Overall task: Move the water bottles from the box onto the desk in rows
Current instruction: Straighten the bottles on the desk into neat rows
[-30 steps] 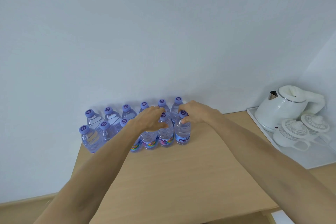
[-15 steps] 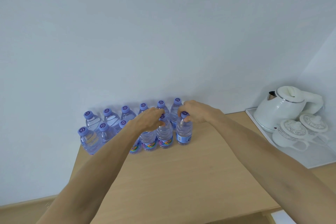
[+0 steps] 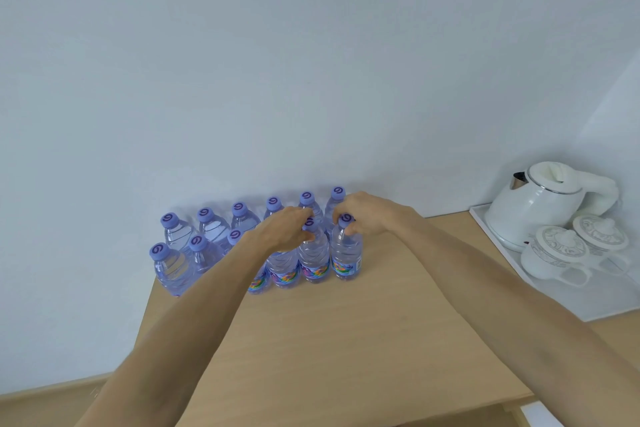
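1. Head view: two rows of water bottles with purple caps stand upright on the wooden worktop, packed close at its far edge against the pale wall.
2. The back row shows six caps in a line along the wall; the front row stands just before it, and part of it is hidden behind the left forearm.
3. The rightmost front bottle stands upright on the worktop, its coloured label facing the camera, just beside its neighbour.
4. The right hand reaches in from the right, and its curled fingers pinch that rightmost front bottle at the neck, just under the cap.
5. The left hand lies over the tops of the front-row bottles, fingers bent down around the neck of the second front bottle from the right; how firm the hold is cannot be made out.
6. The near part of the worktop is bare wood under both forearms.
7. To the right, well apart from the bottles, a white tray carries a white kettle and two lidded white cups, side by side in front of the kettle.
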Tool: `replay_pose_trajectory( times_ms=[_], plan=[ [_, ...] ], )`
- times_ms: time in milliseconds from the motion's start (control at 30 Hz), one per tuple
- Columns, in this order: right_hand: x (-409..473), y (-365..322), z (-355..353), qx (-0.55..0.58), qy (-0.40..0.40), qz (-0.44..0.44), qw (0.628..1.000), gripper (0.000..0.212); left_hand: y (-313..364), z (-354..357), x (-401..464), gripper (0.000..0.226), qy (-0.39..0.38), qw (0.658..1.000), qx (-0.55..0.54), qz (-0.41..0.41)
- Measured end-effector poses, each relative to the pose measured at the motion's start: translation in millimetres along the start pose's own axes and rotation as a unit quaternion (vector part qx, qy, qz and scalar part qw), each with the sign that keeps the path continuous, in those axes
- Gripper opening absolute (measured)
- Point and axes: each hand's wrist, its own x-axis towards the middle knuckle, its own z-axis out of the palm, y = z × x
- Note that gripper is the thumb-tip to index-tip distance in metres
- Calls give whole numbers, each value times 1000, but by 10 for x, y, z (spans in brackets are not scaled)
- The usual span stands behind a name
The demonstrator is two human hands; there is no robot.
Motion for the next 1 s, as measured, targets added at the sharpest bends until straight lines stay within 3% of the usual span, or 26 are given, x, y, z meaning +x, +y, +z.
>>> replay_pose_trajectory(
  times_ms=[167,267,467,667,1000],
  plan=[
    [18,-8,-15,8,8,40,999,52,2,1,-5,23,-2,1000,2,-2],
    [17,-28,25,-8,25,58,998,37,1,5,3,23,-1,1000,-1,-2],
    [-14,-65,51,-17,36,23,999,29,6,-1,14,23,-2,1000,-7,2],
    [-49,-52,43,-14,34,-11,999,5,-16,15,7,24,-3,1000,-5,3],
    [-37,0,124,29,59,-22,998,24,-2,1,-114,26,35,999,6,16]
  ],
)
